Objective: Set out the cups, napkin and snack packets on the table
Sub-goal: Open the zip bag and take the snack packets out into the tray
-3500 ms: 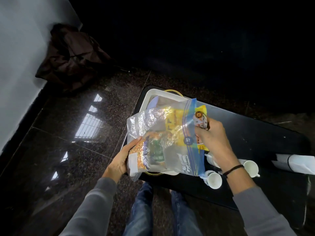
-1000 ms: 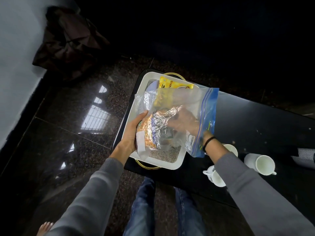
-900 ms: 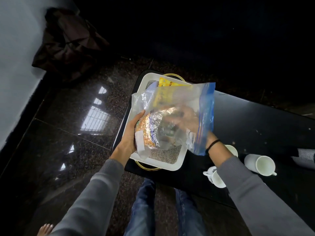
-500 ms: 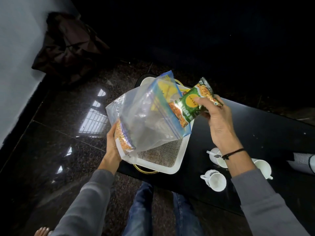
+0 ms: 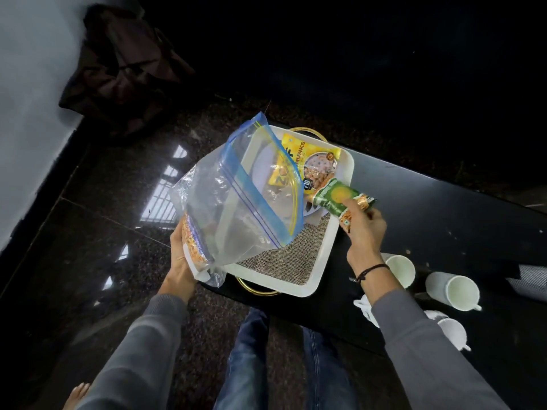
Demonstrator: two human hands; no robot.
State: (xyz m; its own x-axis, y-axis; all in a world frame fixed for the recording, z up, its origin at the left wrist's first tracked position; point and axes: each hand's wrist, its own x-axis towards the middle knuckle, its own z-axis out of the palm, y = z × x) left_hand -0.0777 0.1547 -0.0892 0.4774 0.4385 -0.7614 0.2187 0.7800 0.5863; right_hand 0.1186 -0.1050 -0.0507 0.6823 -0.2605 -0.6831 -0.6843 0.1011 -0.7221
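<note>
Snack packet (image 5: 336, 197), green, sits pinched in the right hand (image 5: 364, 232) over the white tray (image 5: 325, 255) while the left hand (image 5: 181, 255) grips the clear bag (image 5: 236, 208); best laid flat beside the yellow packet (image 5: 307, 161).

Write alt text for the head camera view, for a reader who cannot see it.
A person's right hand holds a green snack packet over a white tray where a yellow packet already lies. The left hand grips an open zip bag. White cups sit on the black table.
</note>
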